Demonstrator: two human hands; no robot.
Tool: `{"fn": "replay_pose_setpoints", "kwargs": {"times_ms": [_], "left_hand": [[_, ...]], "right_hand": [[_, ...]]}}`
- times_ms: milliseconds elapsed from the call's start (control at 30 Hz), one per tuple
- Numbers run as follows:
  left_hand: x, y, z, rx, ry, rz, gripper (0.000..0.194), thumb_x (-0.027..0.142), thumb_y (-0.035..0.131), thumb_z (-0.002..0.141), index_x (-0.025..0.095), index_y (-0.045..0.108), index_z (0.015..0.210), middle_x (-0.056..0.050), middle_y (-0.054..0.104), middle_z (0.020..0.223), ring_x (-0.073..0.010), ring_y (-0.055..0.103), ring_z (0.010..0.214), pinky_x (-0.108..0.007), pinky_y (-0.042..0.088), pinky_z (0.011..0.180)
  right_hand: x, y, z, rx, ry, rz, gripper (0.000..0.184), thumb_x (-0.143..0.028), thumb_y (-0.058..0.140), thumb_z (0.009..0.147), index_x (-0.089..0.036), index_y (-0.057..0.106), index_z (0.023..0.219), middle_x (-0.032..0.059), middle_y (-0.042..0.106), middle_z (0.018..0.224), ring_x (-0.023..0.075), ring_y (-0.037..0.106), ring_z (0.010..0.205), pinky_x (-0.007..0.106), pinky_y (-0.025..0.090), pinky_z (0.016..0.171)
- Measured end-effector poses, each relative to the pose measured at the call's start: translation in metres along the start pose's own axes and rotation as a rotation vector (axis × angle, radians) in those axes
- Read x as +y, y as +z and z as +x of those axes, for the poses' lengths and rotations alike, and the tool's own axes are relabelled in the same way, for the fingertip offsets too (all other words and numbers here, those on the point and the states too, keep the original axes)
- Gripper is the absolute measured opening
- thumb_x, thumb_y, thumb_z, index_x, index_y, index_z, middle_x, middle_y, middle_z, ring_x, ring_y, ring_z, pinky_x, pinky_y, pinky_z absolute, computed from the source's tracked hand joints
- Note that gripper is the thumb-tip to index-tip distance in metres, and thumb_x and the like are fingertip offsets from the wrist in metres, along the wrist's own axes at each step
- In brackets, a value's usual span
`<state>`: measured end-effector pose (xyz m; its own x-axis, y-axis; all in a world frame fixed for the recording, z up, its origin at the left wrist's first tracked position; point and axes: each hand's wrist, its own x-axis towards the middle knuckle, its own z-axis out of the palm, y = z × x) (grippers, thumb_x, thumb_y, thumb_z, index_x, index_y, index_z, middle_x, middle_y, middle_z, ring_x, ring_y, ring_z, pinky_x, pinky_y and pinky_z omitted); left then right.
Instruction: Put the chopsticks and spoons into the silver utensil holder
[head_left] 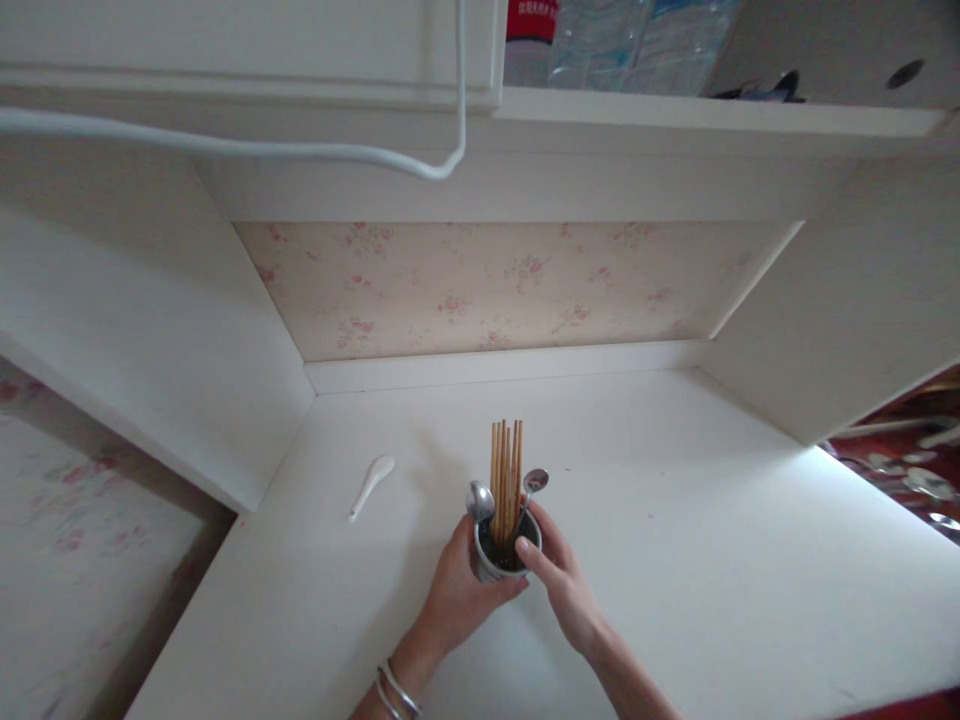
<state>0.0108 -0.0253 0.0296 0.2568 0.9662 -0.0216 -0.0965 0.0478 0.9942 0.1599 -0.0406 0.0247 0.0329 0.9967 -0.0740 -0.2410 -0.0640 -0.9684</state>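
A small cup (484, 568) with a pale rim and dark inside holds several wooden chopsticks (504, 478) standing upright. Two metal spoons lean in it, a left spoon (480, 500) and a right spoon (535, 482), both bowl end up. My left hand (461, 592) is wrapped round the cup's left side and front. On the other side my right hand (559, 575) grips the cup, thumb over the rim and fingers behind. The right spoon's handle passes close to that thumb; whether they touch I cannot tell. A white soup spoon (372, 486) lies to the left.
The white tabletop (637, 600) meets side panels on the left and right and a floral-papered wall (487, 285) behind. Overhead, a shelf (675, 108) carries clear plastic bottles (600, 45). A white cable (300, 150) hangs in front of the cabinet.
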Motion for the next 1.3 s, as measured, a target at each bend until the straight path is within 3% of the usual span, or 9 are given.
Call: {"fn": "replay_pose_setpoints", "kwargs": {"times_ms": [133,233,333,467,633,800,1100,1233,1300], "left_hand": [[-0.005,-0.001,-0.001,-0.077,0.061,0.024,0.068,0.030,0.084,0.064,0.019,0.055,0.125,-0.011,0.067,0.121,-0.0291,0.063,0.109,-0.039,0.051,0.095],[-0.007,0.000,-0.005,-0.099,0.087,0.065,0.070,0.029,0.084,0.065,0.018,0.053,0.127,-0.013,0.065,0.123,-0.0292,0.063,0.109,-0.039,0.051,0.095],[-0.003,-0.009,-0.008,-0.133,0.125,0.199,0.075,0.026,0.082,0.068,0.021,0.048,0.135,-0.014,0.059,0.133,-0.0301,0.059,0.118,-0.041,0.047,0.103],[0.003,-0.055,0.000,-0.071,0.133,0.568,0.067,0.031,0.074,0.075,0.029,0.049,0.137,-0.007,0.052,0.143,-0.0291,0.047,0.133,-0.047,0.034,0.114],[0.006,-0.124,0.031,0.285,0.138,1.246,0.036,0.030,0.053,0.088,0.019,0.061,0.121,-0.010,0.063,0.125,-0.0270,0.055,0.119,-0.043,0.039,0.108],[0.008,-0.148,0.052,0.351,-0.066,1.639,0.036,0.031,0.040,0.095,0.012,0.059,0.118,-0.015,0.065,0.112,-0.0288,0.061,0.101,-0.041,0.046,0.093],[0.015,-0.139,0.064,0.369,-0.163,1.575,0.034,0.030,0.031,0.099,0.017,0.062,0.098,-0.011,0.072,0.095,-0.0229,0.070,0.086,-0.030,0.049,0.071],[0.045,-0.109,0.054,0.459,-0.096,1.072,0.039,0.049,0.037,0.096,0.018,0.060,0.090,-0.006,0.071,0.079,-0.0201,0.071,0.069,-0.026,0.050,0.061],[0.066,-0.087,0.043,0.506,-0.039,0.796,0.042,0.058,0.045,0.090,0.018,0.060,0.093,-0.004,0.072,0.085,-0.0189,0.071,0.065,-0.025,0.052,0.058]], "right_hand": [[0.011,-0.005,-0.003,-0.163,-0.066,-0.001,0.092,-0.048,0.086,0.062,-0.026,0.044,0.141,0.0116,0.052,0.144,0.0310,0.045,0.135,0.049,0.034,0.112],[0.013,-0.003,-0.001,-0.222,-0.075,-0.003,0.085,-0.045,0.086,0.062,-0.023,0.049,0.135,0.0130,0.064,0.128,0.0318,0.059,0.120,0.047,0.044,0.103],[0.014,-0.003,0.000,-0.232,-0.101,-0.017,0.077,-0.042,0.086,0.064,-0.022,0.053,0.130,0.0129,0.066,0.123,0.0324,0.061,0.114,0.046,0.047,0.099],[0.020,-0.007,0.001,-0.229,-0.135,-0.076,0.079,-0.034,0.086,0.064,-0.022,0.050,0.134,0.0144,0.063,0.129,0.0339,0.058,0.120,0.049,0.044,0.102],[0.025,-0.010,0.003,-0.188,-0.176,-0.230,0.082,-0.029,0.086,0.063,-0.023,0.049,0.136,0.0140,0.061,0.132,0.0355,0.055,0.124,0.053,0.040,0.106],[0.023,-0.011,0.002,-0.173,-0.203,-0.332,0.084,-0.027,0.086,0.062,-0.025,0.047,0.136,0.0126,0.059,0.134,0.0352,0.053,0.125,0.054,0.038,0.107],[0.029,-0.014,0.004,-0.183,-0.235,-0.365,0.087,-0.023,0.087,0.061,-0.027,0.044,0.137,0.0094,0.058,0.134,0.0339,0.052,0.124,0.050,0.039,0.106],[0.029,-0.015,0.004,-0.185,-0.220,-0.379,0.088,-0.028,0.087,0.062,-0.027,0.042,0.138,0.0079,0.057,0.134,0.0326,0.052,0.124,0.047,0.039,0.106],[0.029,-0.015,0.005,-0.189,-0.210,-0.382,0.087,-0.030,0.087,0.063,-0.028,0.042,0.137,0.0076,0.057,0.134,0.0322,0.052,0.124,0.047,0.040,0.105]]}}
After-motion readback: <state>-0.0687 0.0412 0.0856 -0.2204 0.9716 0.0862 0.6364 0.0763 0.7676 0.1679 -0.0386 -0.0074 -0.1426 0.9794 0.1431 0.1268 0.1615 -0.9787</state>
